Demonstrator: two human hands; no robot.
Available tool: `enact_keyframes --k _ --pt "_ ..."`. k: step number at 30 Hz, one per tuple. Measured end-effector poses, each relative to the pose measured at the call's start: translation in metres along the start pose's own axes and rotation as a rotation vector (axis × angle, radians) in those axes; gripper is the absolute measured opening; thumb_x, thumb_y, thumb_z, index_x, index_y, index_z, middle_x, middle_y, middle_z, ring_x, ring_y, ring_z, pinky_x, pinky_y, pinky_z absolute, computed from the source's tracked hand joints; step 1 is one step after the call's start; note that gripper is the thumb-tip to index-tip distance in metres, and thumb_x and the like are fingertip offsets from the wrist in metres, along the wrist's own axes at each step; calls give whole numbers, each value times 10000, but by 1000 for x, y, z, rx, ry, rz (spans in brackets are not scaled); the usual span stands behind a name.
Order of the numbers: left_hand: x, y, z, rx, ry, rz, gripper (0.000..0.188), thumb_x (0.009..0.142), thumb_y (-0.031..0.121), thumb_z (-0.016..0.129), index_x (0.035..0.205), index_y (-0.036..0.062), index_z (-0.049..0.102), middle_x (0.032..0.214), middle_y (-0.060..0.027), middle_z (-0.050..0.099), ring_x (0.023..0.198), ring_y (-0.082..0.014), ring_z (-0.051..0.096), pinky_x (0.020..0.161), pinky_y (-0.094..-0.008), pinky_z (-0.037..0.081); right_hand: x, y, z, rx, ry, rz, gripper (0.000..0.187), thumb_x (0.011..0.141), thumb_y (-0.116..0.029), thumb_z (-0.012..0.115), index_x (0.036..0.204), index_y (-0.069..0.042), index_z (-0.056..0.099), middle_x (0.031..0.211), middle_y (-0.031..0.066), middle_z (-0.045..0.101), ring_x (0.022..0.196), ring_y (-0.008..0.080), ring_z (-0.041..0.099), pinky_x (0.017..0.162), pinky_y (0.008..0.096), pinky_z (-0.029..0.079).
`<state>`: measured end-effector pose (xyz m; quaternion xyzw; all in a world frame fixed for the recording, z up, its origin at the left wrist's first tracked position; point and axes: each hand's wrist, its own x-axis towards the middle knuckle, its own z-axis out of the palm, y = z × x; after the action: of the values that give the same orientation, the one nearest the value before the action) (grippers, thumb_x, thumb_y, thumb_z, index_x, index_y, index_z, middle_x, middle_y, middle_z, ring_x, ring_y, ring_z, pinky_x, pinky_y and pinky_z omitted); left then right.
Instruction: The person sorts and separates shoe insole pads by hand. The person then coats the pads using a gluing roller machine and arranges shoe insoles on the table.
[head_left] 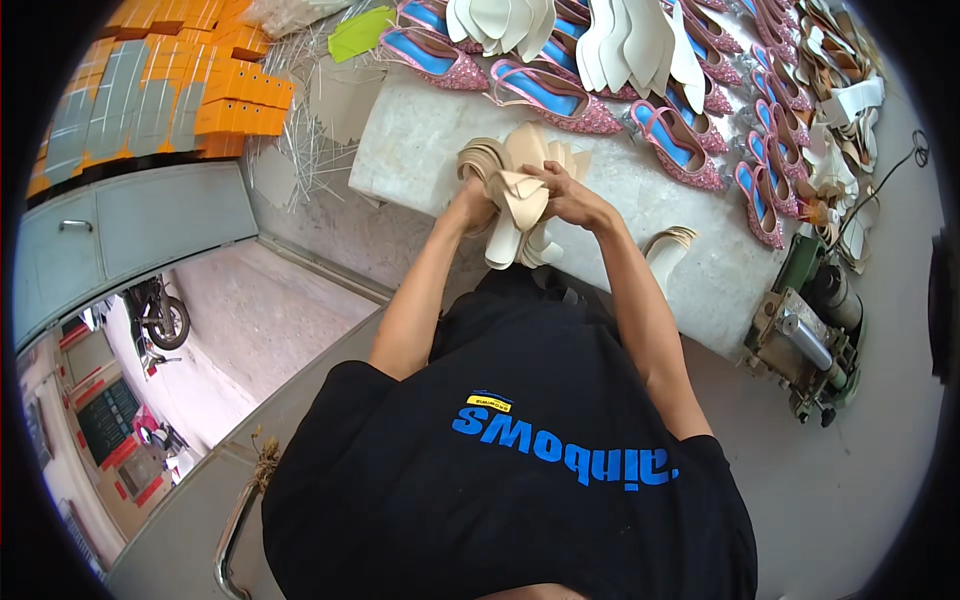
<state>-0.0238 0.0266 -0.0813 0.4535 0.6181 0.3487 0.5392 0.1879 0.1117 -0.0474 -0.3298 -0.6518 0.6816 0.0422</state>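
Observation:
A bundle of cream shoe insoles [517, 205] is between my hands over the near edge of the white table. My left hand [476, 205] is closed around its left side, with curved insole ends fanning out above the fingers. On the right, my right hand [568, 194] has its fingers bent against the same bundle; the fingertips are partly hidden. More cream insoles [570, 158] lie on the tabletop just behind my hands. To the right of my right forearm, a small stack of insoles [668, 250] rests at the table's edge.
Rows of pink glittery slingback shoes [560, 98] with blue insides cover the far side of the table [420, 150]. White insole stacks [625, 45] lie among them. A green machine [815, 335] stands at the right corner. Orange boxes [240, 110] are piled far left.

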Motion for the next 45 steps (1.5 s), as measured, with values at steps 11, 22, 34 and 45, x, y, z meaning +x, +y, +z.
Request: enact_keyframes --k 11,22,34,45 --pt "-5 16 11 237 42 85 645 746 184 706 1295 -73 486 1333 -290 490 1270 -380 463 1053 -407 379 -112 -92 -24 260 460 -413 330 871 -13 582 1198 3 620 1367 167 514 1234 304 506 1010 419 433" --pt "-35 0 11 169 432 157 538 783 141 754 1194 -87 492 1173 -210 625 1036 -263 633 879 -369 505 -29 -36 39 700 30 38 385 974 -157 571 1311 18 505 1221 94 600 1104 188 580 991 356 447" --pt "-64 69 -68 921 472 -163 597 850 502 670 919 -89 616 723 -268 649 748 -451 647 664 -491 495 -81 -142 25 897 -34 -85 460 966 -218 579 1338 8 427 963 144 629 823 237 670 712 360 560" --pt "-100 243 38 -395 -382 329 1008 823 361 745 1534 42 106 1477 -170 296 1359 -285 356 1140 -419 276 -180 -174 34 1040 207 -163 545 963 -172 592 1400 -9 308 844 141 659 755 230 688 640 324 553"
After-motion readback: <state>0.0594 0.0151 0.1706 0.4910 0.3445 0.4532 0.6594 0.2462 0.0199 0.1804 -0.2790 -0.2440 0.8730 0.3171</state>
